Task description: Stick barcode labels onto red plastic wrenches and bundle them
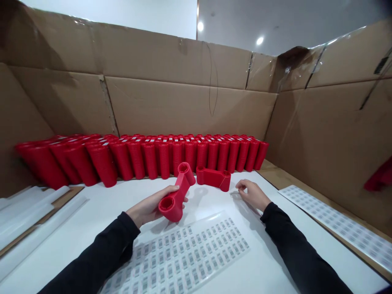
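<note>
My left hand (154, 206) grips a red plastic double-tube part (180, 192), which has two hollow round ends joined by a flat web. It is tilted, held above the white table, with its open ends towards me. My right hand (252, 194) hovers over the table to the right, thumb and fingers drawn together. Whatever may be between those fingertips is too small to make out. Another red part of the same shape (213, 178) rests on the table between the hands, a little further back. Nearest to me lies a sheet of small printed labels (183, 253), with some gaps along its upper part.
Rows of upright red parts (150, 159) stand along the back cardboard wall (183, 100). A second label sheet (337, 224) lies at the right edge. White sheets (30, 212) are stacked on the left. Cardboard (330, 139) also walls in the right side.
</note>
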`<action>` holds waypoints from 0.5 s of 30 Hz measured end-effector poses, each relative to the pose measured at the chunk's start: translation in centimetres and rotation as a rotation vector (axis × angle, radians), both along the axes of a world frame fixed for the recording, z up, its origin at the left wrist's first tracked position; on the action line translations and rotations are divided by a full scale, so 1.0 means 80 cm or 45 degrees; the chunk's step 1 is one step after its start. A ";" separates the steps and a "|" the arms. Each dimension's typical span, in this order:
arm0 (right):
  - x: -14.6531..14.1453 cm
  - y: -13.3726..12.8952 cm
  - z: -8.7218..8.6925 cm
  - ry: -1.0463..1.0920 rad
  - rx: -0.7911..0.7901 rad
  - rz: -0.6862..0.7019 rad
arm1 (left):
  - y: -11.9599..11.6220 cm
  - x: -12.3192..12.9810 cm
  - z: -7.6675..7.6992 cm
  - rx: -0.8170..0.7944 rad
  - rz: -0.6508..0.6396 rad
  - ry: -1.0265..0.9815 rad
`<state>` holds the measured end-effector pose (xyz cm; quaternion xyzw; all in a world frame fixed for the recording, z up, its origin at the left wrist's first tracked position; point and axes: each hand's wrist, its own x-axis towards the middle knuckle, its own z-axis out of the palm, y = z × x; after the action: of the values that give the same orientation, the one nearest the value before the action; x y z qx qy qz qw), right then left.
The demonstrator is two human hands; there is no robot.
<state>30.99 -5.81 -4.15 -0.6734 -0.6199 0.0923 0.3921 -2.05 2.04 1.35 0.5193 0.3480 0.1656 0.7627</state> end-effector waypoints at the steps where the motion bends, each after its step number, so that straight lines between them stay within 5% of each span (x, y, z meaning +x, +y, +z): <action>1: -0.009 0.000 0.007 0.007 0.051 0.024 | 0.001 -0.001 0.001 -0.033 -0.034 -0.003; 5: -0.060 0.001 0.041 0.122 0.210 0.307 | 0.012 -0.001 0.016 0.001 -0.311 0.116; 8: -0.091 0.013 0.057 0.247 0.096 0.552 | 0.032 0.007 0.034 0.111 -0.544 0.303; 12: -0.111 0.045 0.052 0.276 -0.091 0.804 | 0.064 0.027 0.048 0.396 -0.757 0.576; 15: -0.115 0.066 0.042 0.096 -0.103 0.796 | 0.086 0.042 0.052 0.617 -0.845 0.805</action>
<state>21.83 -0.53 -0.79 -0.4613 -0.7778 0.2578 0.3402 1.34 8.91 5.50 0.7881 0.3296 -0.1744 0.4897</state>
